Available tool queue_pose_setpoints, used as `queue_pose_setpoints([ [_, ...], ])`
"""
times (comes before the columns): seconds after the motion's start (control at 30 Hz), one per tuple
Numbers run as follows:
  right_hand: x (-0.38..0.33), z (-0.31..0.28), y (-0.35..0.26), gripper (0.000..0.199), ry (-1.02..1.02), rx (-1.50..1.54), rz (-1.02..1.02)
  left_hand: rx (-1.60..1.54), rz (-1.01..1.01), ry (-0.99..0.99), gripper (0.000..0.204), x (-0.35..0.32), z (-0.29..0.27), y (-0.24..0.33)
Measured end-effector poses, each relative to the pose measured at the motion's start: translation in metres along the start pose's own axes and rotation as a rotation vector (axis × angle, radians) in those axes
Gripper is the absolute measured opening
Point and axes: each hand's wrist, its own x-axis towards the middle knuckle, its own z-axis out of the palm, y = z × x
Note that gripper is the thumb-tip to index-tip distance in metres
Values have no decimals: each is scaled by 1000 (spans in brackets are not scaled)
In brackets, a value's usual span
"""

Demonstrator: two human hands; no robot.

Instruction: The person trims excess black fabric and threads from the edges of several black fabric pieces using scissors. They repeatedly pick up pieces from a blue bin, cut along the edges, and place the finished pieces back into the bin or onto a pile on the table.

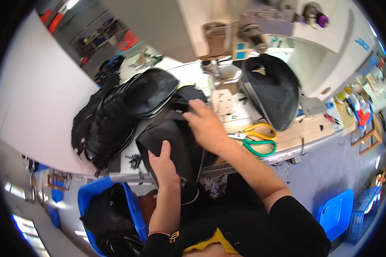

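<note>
Workshop bench (313,128) under a sewing machine (261,25). My left hand (164,165) pinches the black shoe upper (171,137) at its near edge; right hand (206,124) presses flat on it. Risk: piled uppers (116,115) sliding off, being stacked loose beside it.

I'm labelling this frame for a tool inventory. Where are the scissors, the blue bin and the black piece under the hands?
scissors (258,138), head view, on the handle loops.
blue bin (88,193), head view, on its rim.
black piece (180,141), head view, on its middle.
</note>
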Motion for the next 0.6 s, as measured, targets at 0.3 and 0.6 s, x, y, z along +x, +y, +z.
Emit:
queue_pose_setpoints([
  [0.3, -20, -42, -97, 82, -147, 626, 115, -199, -73, -41, 33, -31, -11, 45],
  [0.6, -56, -126, -71, 73, -8, 1389, 384, -64, 38, -591, 58, -69, -37, 85],
])
